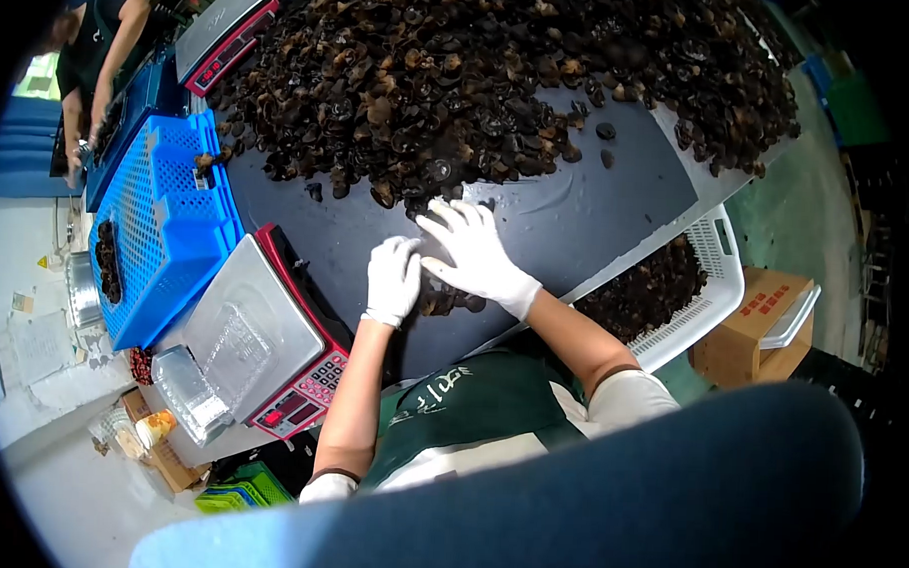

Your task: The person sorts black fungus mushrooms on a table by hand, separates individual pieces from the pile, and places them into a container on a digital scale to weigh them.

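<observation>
A big heap of dark, curled wood ear mushrooms (411, 92) covers the far part of the dark tabletop (587, 214). Both of my hands wear white gloves and are at the near edge of the heap. My right hand (478, 257) lies palm down with its fingers spread, the fingertips touching the nearest mushrooms. Beside it, my left hand (393, 280) has its fingers bent together close to the right thumb; whatever they may hold is hidden. A small group of loose mushrooms (444, 302) lies below my hands, close to my apron.
At left stand a red-and-silver scale (258, 322), blue plastic crates (161, 234) and a second scale (221, 25). A white basket (724, 258) of mushrooms sits below the table's right edge, near a cardboard box (753, 335). Another person (108, 42) works at upper left.
</observation>
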Demonstrator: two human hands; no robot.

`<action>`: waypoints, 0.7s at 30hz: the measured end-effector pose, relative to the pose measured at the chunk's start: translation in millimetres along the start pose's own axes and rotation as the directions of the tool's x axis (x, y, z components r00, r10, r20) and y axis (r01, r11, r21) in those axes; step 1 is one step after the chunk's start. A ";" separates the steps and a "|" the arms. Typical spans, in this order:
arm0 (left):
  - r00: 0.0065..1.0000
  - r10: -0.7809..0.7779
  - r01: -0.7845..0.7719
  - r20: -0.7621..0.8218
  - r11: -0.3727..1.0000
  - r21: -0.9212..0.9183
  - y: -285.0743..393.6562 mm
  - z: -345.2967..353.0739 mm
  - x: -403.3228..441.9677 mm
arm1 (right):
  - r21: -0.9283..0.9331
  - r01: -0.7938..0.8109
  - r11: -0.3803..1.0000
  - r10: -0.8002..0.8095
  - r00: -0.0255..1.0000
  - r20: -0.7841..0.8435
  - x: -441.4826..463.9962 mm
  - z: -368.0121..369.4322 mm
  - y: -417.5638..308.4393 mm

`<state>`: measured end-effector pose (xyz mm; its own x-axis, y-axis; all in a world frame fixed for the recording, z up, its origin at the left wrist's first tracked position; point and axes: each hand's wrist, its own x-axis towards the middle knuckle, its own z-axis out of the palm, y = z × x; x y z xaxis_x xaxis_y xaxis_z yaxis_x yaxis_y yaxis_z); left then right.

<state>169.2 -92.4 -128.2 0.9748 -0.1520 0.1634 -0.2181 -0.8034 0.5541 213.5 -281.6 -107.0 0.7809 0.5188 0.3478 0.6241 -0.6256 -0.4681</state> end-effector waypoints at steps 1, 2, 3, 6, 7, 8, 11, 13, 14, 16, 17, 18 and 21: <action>1.000 0.024 -0.023 0.018 0.998 -0.057 2.7 -1.6 -6.0 | -0.013 0.038 0.999 -0.038 0.999 0.039 2.0 8.0 -0.4; 0.998 0.050 -0.046 0.035 0.992 -0.114 4.9 -4.0 -11.9 | -0.024 0.077 0.997 -0.075 0.994 0.076 2.5 13.5 -0.1; 0.999 0.030 -0.025 0.022 0.979 -0.203 6.6 -7.9 -18.3 | 0.074 0.089 0.993 -0.098 0.987 0.129 -1.7 15.8 -1.8; 0.994 -0.073 0.067 -0.078 0.995 -0.080 20.7 -25.4 -44.2 | 0.128 0.229 0.965 -0.251 0.947 0.202 -15.9 -9.9 -2.8; 0.986 -0.130 0.119 -0.101 0.988 -0.101 23.0 -28.7 -56.5 | 0.161 0.248 0.955 -0.273 0.948 0.165 -22.8 -19.7 -0.8; 0.987 -0.119 0.111 -0.108 0.991 -0.075 21.0 -29.0 -67.9 | 0.173 0.239 0.956 -0.264 0.954 0.141 -29.8 -28.6 2.4; 0.977 -0.211 0.211 -0.027 0.977 0.032 30.5 -29.5 -92.4 | 0.154 0.150 0.977 -0.176 0.970 0.168 -39.0 -65.5 14.4; 0.963 -0.268 0.268 -0.014 0.961 0.068 30.7 -20.6 -100.5 | 0.098 0.075 0.992 -0.092 0.979 0.184 -48.0 -73.7 30.9; 0.951 -0.308 0.308 -0.016 0.948 0.083 28.9 -15.7 -99.2 | 0.064 0.026 0.998 -0.037 0.982 0.184 -53.3 -72.5 40.2; 0.900 -0.435 0.430 0.028 0.896 0.115 21.4 -9.6 -87.0 | -0.049 -0.058 0.997 0.070 0.948 0.309 -58.6 -69.0 50.3; 0.894 -0.445 0.436 0.041 0.889 0.140 16.5 -7.7 -78.5 | -0.085 -0.050 0.995 0.076 0.935 0.347 -60.1 -67.1 52.6; 0.908 -0.419 0.409 0.033 0.899 0.154 10.5 -2.7 -71.3 | -0.119 -0.040 0.992 0.083 0.919 0.384 -57.6 -65.9 50.7; 0.976 -0.216 0.214 0.023 0.974 0.075 -1.8 9.0 -47.9 | 0.007 0.018 1.000 -0.020 0.946 0.323 -47.0 -44.8 48.2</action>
<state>123.4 -88.8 -144.3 0.9997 0.0119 0.0214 -0.0007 -0.8583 0.5132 208.0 -362.3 -109.5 0.7184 0.6915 0.0756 0.6381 -0.6118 -0.4675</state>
